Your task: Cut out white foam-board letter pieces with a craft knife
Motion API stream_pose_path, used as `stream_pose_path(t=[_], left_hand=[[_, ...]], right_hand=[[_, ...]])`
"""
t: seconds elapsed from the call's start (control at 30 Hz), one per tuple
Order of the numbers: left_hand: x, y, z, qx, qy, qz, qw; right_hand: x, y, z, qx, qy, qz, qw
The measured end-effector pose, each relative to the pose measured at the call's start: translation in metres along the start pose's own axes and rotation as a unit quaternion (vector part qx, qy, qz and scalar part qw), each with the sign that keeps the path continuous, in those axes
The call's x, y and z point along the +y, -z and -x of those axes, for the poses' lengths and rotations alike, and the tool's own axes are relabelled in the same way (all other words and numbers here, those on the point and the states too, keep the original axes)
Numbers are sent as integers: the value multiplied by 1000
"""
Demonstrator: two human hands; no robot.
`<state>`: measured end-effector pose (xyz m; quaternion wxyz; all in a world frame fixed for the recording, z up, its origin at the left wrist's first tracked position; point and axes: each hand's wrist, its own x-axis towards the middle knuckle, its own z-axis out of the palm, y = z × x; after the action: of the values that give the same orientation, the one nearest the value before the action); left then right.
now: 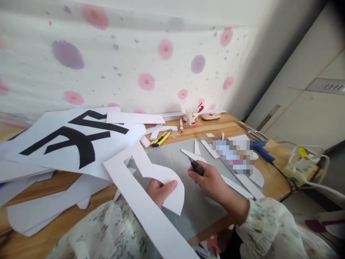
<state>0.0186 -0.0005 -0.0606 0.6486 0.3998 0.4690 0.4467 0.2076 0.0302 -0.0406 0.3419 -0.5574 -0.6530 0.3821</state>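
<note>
Cut-out (148, 212) in white sheet matl., w/ a long straight strip & a rounded lobe joined near the top end, is held at centre, partly over the L side of a grey mat (172, 153). Its lobe is pinched by the L hand (160, 190), thumb on top, other fingers mostly hidden underneath. By the R hand (208, 178) a dark-handled cutter (197, 167) is gripped, pointed up & L; its tip is seen right by a pointed white sliver (192, 154), but whether contact is made can't be told. Floral sleeves (269, 223) are worn on both arms. More white strips (237, 187) are strewn over the mat's R side, around a pixelated item (234, 156) that can't be made out. The mat is laid on a wooden surface (226, 126). Nr its back edge a yellow-&-black utility knife (161, 138) is placed beside white offcuts (159, 130); farther back, a small tube (181, 125), a patterned cup (190, 118) w/ misc. bits inside & an oval tan item (210, 117) are seen. At R, scissors (253, 132), a blue-handled tool (262, 150) w/ black cord & a white cable (318, 181) are set. At L, a big white sheet (107, 154) w/ bold black strokes is spread atop other white pieces (54, 205). Flowered cloth (147, 81) is hung behind.
</note>
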Motion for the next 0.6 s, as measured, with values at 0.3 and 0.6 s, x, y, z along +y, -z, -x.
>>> stream_pose_path(t=[0.3,0.6], left_hand=[[11,-5,6,10,33,-19,999],[14,-10,11,-134,-34,-43,989]], right_hand=[[0,11,1,-66,6,-31,997],[-16,6,26,-133,-59,-215,966]])
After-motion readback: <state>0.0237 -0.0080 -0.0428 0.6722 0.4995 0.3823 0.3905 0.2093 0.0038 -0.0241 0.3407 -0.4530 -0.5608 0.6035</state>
